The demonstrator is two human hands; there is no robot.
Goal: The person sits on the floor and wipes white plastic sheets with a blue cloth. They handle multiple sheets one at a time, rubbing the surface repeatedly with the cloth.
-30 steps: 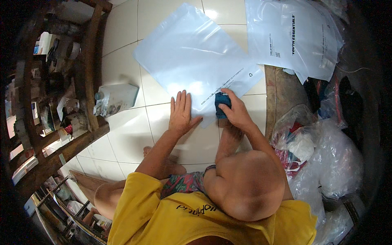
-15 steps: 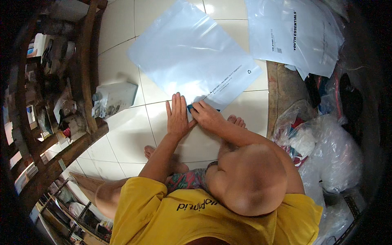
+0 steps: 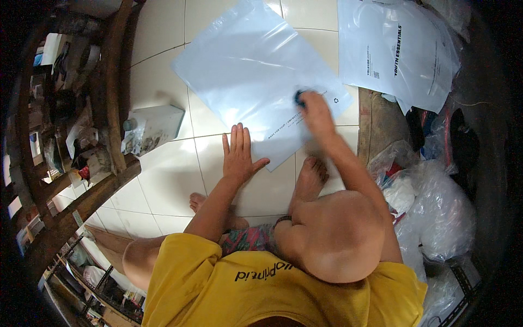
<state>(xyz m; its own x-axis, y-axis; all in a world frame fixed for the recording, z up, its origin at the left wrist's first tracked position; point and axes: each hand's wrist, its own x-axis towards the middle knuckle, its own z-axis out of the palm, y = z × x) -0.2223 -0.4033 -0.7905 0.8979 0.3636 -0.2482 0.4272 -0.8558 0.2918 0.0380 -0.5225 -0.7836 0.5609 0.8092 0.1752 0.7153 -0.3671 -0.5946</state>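
A large white plastic bag (image 3: 256, 71) lies slantwise on the tiled floor, with small dark print along its near right edge. My left hand (image 3: 238, 155) presses flat at its near left edge, fingers stretched out and thumb spread, holding nothing. Farther right, my right hand (image 3: 317, 113) is over the printed side of the bag, its fingers closed round a dark blue wad of cloth (image 3: 299, 98). Motion smears the wad and fingertips, and most of the wad is hidden by the hand.
More white printed plastic bags (image 3: 400, 54) lie at the far right beside a brown board (image 3: 373, 117). Clear plastic bags (image 3: 444, 212) with stuff inside crowd the right. A grimy translucent jerrycan (image 3: 155, 129) stands left, near a dark wooden rack (image 3: 115, 82). My bare foot (image 3: 311, 177) is near the bag.
My right hand has swept away from beside my left hand, to the right and farther off across the bag, with the blue wad. The left hand stays in place.
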